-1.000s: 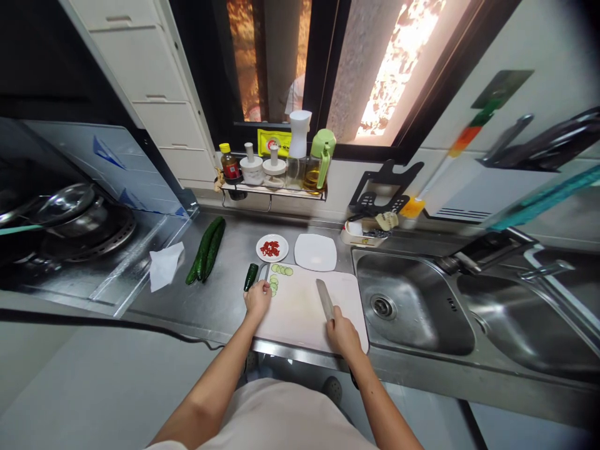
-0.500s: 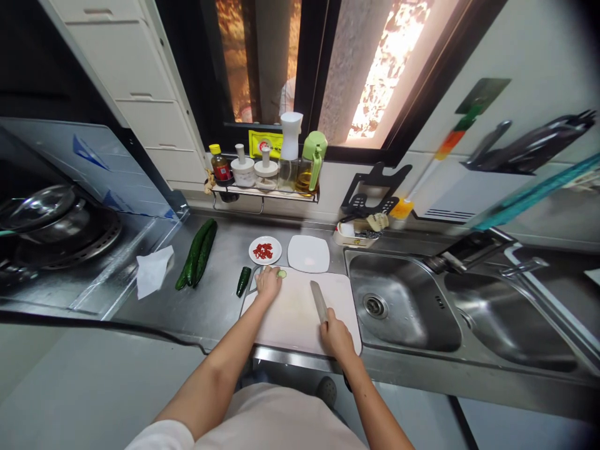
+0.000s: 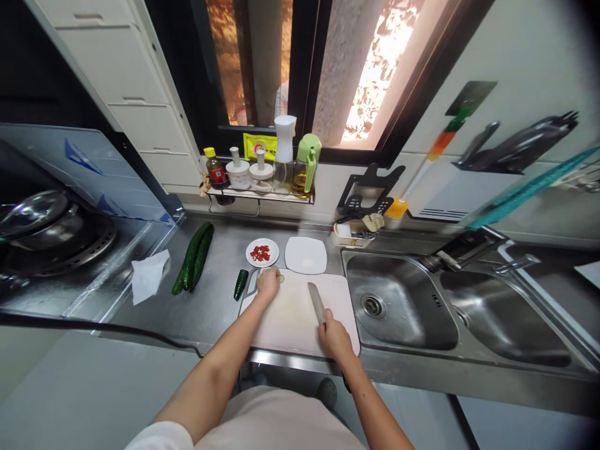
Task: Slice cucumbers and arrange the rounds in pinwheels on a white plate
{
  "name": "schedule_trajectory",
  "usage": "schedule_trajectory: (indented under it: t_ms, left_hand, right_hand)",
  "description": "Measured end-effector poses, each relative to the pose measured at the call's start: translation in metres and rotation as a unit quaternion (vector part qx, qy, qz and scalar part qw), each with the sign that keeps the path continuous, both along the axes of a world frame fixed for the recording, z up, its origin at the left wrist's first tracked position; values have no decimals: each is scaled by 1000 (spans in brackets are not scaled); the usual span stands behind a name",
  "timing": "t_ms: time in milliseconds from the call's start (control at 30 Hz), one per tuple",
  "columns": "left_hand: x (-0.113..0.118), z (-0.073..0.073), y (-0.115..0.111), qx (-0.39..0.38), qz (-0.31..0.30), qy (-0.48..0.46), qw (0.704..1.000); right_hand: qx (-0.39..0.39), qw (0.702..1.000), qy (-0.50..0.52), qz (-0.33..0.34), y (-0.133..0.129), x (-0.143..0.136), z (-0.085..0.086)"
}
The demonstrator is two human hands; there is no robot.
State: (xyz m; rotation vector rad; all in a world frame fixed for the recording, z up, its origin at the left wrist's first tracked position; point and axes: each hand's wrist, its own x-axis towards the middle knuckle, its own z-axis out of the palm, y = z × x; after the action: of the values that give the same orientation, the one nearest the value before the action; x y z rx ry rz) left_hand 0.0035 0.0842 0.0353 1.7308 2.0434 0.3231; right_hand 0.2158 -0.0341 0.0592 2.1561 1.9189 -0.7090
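A pale cutting board (image 3: 290,325) lies at the counter's front edge. My right hand (image 3: 335,334) is wrapped round the handle of a kitchen knife (image 3: 315,301), whose blade points away from me over the board's right half. At the board's far left corner, my left hand (image 3: 268,284) has its fingers curled together. A cucumber slice (image 3: 280,279) shows at their right side, apparently held by them. A short cucumber piece (image 3: 240,284) rests on the counter left of the board. Farther left lie whole cucumbers (image 3: 199,256), side by side.
Behind the board are a white plate of chopped red pieces (image 3: 255,243) and a square white plate (image 3: 306,255). To the right is a steel double sink (image 3: 403,300). A condiment rack (image 3: 262,195) hangs at the back. White paper (image 3: 149,277) and a lidded pot (image 3: 44,219) are leftward.
The cucumber slice lay flat beside my left fingers; now less of it shows, tight against them. The knife keeps its place on the board. The whole view has shifted slightly.
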Motion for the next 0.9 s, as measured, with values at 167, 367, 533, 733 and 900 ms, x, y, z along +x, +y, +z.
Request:
schedule_trajectory:
  t_ms: [167, 367, 533, 733, 900]
  left_hand:
    - [4, -5, -9, -36, 30, -91, 995]
    - [10, -13, -27, -85, -23, -126, 988]
    - [10, -15, -36, -55, -76, -87, 992]
    - [8, -14, -40, -26, -72, 3, 997]
    - [12, -14, -40, -36, -56, 15, 998]
  right_hand:
    - [5, 1000, -3, 7, -1, -1, 1]
    - [6, 1000, -7, 14, -3, -2, 2]
    - [-2, 999, -10, 30, -1, -2, 4]
    - [10, 999, -12, 45, -2, -3, 6]
    - [3, 998, -5, 62, -12, -7, 11]
